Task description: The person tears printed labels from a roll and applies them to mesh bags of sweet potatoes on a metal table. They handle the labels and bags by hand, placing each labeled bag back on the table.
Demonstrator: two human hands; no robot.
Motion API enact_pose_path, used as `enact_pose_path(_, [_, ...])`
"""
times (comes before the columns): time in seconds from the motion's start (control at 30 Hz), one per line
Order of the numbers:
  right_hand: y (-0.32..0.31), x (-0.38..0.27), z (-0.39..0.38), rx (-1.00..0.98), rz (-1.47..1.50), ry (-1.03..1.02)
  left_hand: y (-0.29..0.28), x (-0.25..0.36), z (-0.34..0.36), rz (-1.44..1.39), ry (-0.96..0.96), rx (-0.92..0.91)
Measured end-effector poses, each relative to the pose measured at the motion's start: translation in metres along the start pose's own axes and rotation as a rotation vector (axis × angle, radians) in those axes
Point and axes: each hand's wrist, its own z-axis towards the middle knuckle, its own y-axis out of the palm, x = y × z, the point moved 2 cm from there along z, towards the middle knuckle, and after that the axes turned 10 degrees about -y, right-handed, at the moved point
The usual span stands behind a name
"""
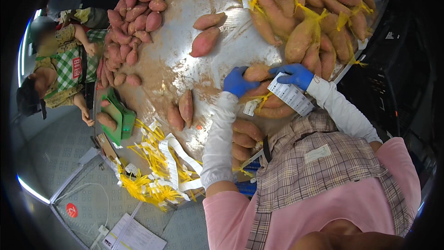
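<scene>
My left hand [238,82], in a blue glove, grips the left side of a yellow net bag of sweet potatoes [274,106] lying at the table's near edge. On the far right side of the same bag is my right hand [297,76], also gloved in blue, its fingers closed on the upper end of a white printed label strip [292,94]. That strip slants over the bag. A small white tag [250,107] hangs by the yellow netting tie at the bag's left. The tips of some of my fingers are hidden behind the potatoes and the label.
Filled net bags [282,9] lie piled at the far right. Loose sweet potatoes [134,23] heap at the far left, where a co-worker [69,60] stands by a green scale [119,118]. Yellow nets [152,190] and a label ribbon [172,162] lie at the near left.
</scene>
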Motion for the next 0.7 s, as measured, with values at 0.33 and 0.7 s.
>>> enact_pose_path(0.33, [-0.011, -0.057, -0.027, -0.064, -0.082, 0.029, 0.033, 0.011, -0.083, 0.266, 0.249, 0.878])
enact_pose_path(0.7, [0.011, -0.027, -0.017, 0.027, -0.069, 0.082, 0.062, -0.021, -0.105, -0.008, 0.02, 0.908])
